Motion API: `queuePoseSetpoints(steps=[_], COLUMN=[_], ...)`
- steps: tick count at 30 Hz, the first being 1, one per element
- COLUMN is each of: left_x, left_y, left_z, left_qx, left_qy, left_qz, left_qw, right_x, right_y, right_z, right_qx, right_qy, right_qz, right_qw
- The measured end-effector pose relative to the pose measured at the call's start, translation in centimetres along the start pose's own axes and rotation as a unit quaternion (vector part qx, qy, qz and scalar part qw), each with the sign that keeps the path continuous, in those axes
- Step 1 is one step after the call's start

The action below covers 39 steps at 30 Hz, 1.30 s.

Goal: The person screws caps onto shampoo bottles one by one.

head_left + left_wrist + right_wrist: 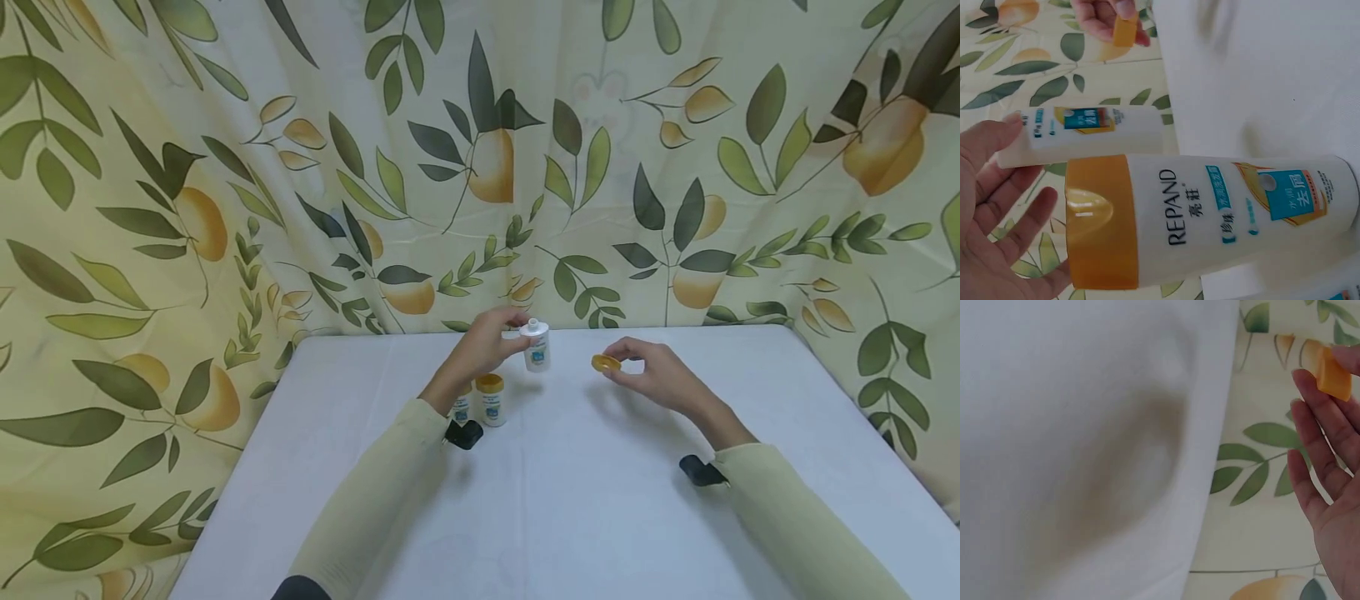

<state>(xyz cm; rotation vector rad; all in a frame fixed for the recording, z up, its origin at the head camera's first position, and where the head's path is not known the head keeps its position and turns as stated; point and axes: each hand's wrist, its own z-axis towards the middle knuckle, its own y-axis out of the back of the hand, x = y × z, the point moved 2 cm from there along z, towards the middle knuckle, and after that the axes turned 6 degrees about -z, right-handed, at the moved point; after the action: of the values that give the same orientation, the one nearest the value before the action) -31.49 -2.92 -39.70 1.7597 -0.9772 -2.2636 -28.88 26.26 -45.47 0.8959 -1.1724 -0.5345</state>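
My left hand [486, 342] holds a white shampoo bottle [537, 354] by its upper part, just above the table. The bottle's cap is off and a small white spout shows on top. Between thumb and fingertips, my right hand [662, 379] pinches an orange cap [606, 363] to the right of the bottle. Two more shampoo bottles with orange caps stand below my left hand: one in full view [492, 407], the other [461, 410] partly hidden behind the wrist. In the left wrist view, the nearer capped bottle [1235, 212] reads REPAND.
A white cloth [570, 500] covers the table. Behind its far edge hangs a cream curtain [570, 217] printed with leaves and orange fruit. Black straps with cameras sit at both wrists.
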Motion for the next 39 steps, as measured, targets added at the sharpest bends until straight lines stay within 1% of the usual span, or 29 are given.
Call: queuePoseSetpoints(steps=[4, 7, 13, 15, 19, 24, 27, 31, 35, 39], left_x=[0.0, -0.1, -0.5, -0.6, -1.0, -1.4, -1.5, -1.5, -1.4, -1.3], left_y=[0.5, 0.7, 0.8, 0.8, 1.0, 1.1, 1.1, 0.8, 0.5, 0.2], left_z=[-0.8, -1.4, -2.6, -2.9, -3.6, -4.3, -4.6, -5.2, -5.7, -6.2], left_qx=[-0.021, -0.036, -0.059, -0.066, -0.074, -0.087, -0.091, -0.092, -0.092, -0.087], left_qy=[-0.047, -0.069, -0.076, -0.083, -0.091, -0.101, -0.106, -0.102, -0.084, -0.066], left_qz=[-0.015, -0.033, -0.089, -0.1, -0.127, -0.149, -0.157, -0.169, -0.179, -0.187], left_qw=[0.9986, 0.9964, 0.9913, 0.9894, 0.985, 0.9798, 0.9777, 0.9761, 0.9761, 0.9763], right_x=[1.6, 2.6, 4.3, 4.7, 5.4, 6.2, 6.7, 7.3, 8.1, 9.1], right_y=[0.3, 0.4, 0.7, 0.8, 1.0, 1.2, 1.3, 1.5, 1.9, 2.3], right_z=[-0.2, -0.3, -0.4, -0.4, -0.4, -0.4, -0.4, -0.4, -0.4, -0.3], right_qx=[-0.01, -0.023, -0.046, -0.052, -0.059, -0.061, -0.059, -0.063, -0.073, -0.075], right_qy=[0.007, 0.019, 0.053, 0.062, 0.068, 0.064, 0.061, 0.068, 0.085, 0.101], right_qz=[0.01, 0.017, 0.03, 0.03, 0.037, 0.038, 0.041, 0.063, 0.09, 0.094], right_qw=[0.9999, 0.9994, 0.9971, 0.9963, 0.9953, 0.9954, 0.9956, 0.9937, 0.9896, 0.9876])
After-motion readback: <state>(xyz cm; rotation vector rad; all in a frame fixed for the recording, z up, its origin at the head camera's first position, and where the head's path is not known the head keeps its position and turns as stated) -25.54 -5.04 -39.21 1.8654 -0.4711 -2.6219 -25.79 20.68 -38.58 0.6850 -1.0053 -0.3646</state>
